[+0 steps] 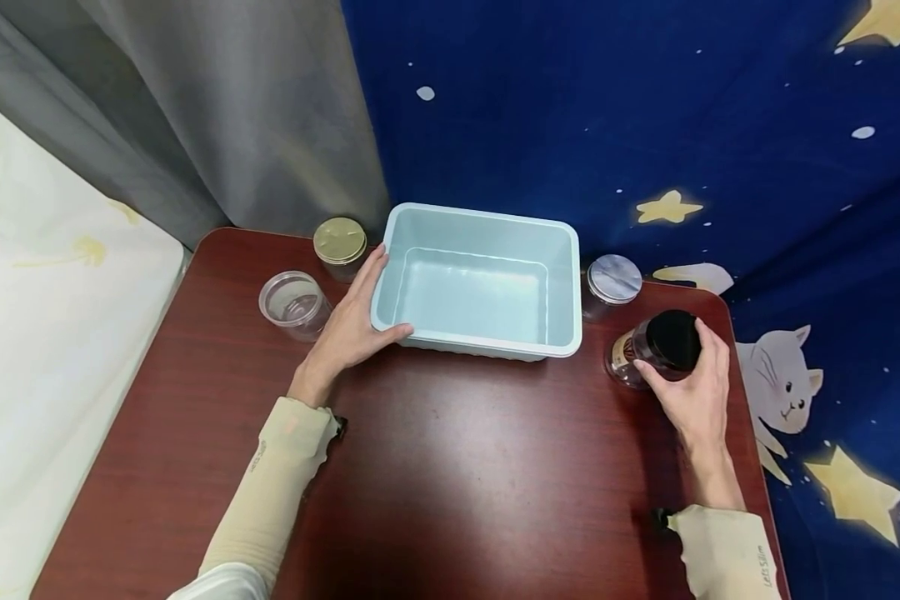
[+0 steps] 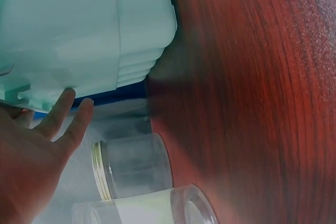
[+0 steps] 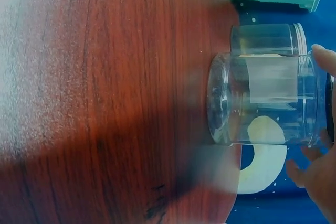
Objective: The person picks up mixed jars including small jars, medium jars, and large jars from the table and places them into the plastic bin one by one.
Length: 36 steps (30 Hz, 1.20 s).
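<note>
My left hand [image 1: 351, 327] spans the near left corner of a pale blue plastic bin [image 1: 487, 343], thumb along the front rim and fingers against its left side. In the left wrist view, spread, fairly straight fingers [image 2: 76, 124] touch the bin's outer wall [image 2: 68, 35]. With my right hand [image 1: 693, 400], I grip a clear jar with a black lid [image 1: 672, 340] at the table's right side, thumb on one side and fingers round the other. The right wrist view shows this jar [image 3: 273, 124] upright, its base down at the table; its lid is largely cut off there.
Left of the bin stand a gold-lidded jar [image 1: 341, 242] and a clear lidless jar [image 1: 296, 302]. A silver-lidded jar [image 1: 614, 280] stands between the bin and the black-lidded jar. Curtains [image 1: 495, 108] hang right behind the brown table [image 1: 450, 467].
</note>
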{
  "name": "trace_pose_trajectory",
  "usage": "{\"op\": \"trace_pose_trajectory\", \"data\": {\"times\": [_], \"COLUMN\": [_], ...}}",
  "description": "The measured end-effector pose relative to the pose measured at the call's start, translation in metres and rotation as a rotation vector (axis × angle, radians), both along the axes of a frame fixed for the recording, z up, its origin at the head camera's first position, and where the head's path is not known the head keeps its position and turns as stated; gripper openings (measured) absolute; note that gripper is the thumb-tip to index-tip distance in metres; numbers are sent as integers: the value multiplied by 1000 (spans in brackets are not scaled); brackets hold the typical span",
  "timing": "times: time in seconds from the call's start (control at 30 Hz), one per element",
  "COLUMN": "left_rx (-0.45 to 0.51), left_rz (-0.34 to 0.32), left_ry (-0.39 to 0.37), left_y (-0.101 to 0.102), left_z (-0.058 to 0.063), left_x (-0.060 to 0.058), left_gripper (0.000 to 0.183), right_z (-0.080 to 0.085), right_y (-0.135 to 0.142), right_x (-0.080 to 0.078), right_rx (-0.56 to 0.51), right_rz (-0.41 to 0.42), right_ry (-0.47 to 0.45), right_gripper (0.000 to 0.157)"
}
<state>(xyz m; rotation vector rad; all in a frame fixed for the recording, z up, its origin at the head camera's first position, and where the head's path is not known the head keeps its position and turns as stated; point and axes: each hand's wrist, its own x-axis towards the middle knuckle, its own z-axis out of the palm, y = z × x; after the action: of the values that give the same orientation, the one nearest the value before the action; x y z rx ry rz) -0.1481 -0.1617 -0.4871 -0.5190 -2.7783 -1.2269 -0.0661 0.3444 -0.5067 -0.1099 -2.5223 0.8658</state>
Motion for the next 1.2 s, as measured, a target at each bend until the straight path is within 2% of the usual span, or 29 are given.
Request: {"op": "trace_pose_trajectory", "data": {"times": [0.4,1.0,1.2], "left_rx": [4,32,27], "left_rz": [-8,2,-2], "left_ry": [16,10,1], "left_y": [-1,-1,-1], "left_z": [-1,-2,-2], "left_x": [-1,-1,-1], "left_gripper": [111,109,109], "right_z": [-5,-16,-14], "right_y": [-6,-3,-4], "right_x": [1,0,0], "right_rx": [-171,-283,-304], "right_rz": [-92,-79,-96], "right_ry": [-30,23,15], "right_gripper": [107,113,113]}}
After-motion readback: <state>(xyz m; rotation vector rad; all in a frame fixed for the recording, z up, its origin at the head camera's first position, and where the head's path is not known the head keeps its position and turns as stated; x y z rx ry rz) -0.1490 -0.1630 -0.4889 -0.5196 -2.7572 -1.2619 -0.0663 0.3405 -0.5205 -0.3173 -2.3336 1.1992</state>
